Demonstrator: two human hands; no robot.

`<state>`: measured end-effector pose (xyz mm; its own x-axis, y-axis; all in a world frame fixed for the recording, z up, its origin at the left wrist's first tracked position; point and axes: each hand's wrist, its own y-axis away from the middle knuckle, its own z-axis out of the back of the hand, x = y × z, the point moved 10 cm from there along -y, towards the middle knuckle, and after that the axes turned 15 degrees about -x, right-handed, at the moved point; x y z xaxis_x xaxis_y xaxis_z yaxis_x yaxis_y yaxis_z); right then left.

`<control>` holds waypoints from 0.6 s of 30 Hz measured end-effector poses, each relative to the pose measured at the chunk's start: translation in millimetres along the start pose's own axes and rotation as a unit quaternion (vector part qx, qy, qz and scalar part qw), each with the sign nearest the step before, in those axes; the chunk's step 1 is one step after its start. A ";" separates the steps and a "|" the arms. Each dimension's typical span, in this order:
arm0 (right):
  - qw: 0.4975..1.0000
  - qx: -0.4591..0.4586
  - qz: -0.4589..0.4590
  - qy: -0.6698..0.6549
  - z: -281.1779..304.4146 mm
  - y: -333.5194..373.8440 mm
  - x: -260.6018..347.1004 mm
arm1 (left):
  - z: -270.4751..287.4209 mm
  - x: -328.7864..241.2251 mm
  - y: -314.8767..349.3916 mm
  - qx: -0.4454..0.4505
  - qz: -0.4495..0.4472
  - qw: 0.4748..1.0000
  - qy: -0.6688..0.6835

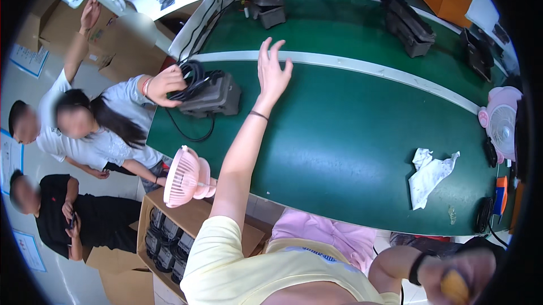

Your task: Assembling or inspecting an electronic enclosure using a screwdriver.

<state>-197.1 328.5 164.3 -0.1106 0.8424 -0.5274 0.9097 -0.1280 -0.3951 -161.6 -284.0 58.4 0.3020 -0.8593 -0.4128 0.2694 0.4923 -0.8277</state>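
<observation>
My left hand point(274, 73) is stretched over the green table point(339, 129), fingers spread and slightly curled, nothing in them. Nearest to it, on its left, is a dark grey plastic case point(220, 97) with a coil of black cable point(194, 78) on top. A co-worker's hand point(166, 85) grips that coil. My right hand point(461, 279), smeared by motion, is low at the right, off the table's edge. It is closed around a yellow-orange thing point(455, 287) whose kind I cannot make out.
A crumpled white cloth point(430, 175) lies on the table's right part. Pink fans stand at the left point(185, 177) and right point(500, 121). Grey cases point(408, 28) sit beyond the white divider. A carton point(148, 237) of dark devices and several people are at the left.
</observation>
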 end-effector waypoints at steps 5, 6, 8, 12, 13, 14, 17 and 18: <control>0.658 -0.159 -0.031 0.736 189.4 22.6 -33.7 | -44.9 84.8 -35.2 -0.015 0.078 0.996 -0.026; 0.562 -0.219 -0.054 0.796 217.2 33.9 -33.4 | -56.6 95.8 -41.5 -0.028 0.077 0.996 -0.037; 0.545 -0.133 -0.138 0.816 243.6 46.2 -44.9 | -71.4 133.5 -55.9 -0.049 0.132 0.989 -0.050; 0.510 -0.047 -0.148 0.846 260.2 46.5 -52.5 | -99.6 172.2 -82.0 -0.013 0.172 0.977 -0.124; 0.511 -0.049 -0.145 0.846 261.8 45.6 -54.0 | -105.6 180.9 -87.5 0.000 0.173 0.983 -0.068; 0.516 -0.057 -0.164 0.839 264.4 46.9 -57.7 | -109.0 190.7 -91.6 0.012 0.174 0.985 -0.014; 0.520 -0.076 -0.191 0.829 268.8 50.4 -62.2 | -95.1 215.9 -93.6 -0.078 0.264 0.961 -0.037; 0.515 -0.080 -0.191 0.832 268.7 50.5 -62.5 | -88.6 214.0 -89.7 -0.104 0.266 0.958 -0.034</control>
<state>-251.7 128.8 -24.8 0.0806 0.0889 0.9928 0.9849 0.1459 -0.0930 -202.1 -524.3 10.6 0.4075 -0.4802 -0.7767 -0.1241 0.8136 -0.5681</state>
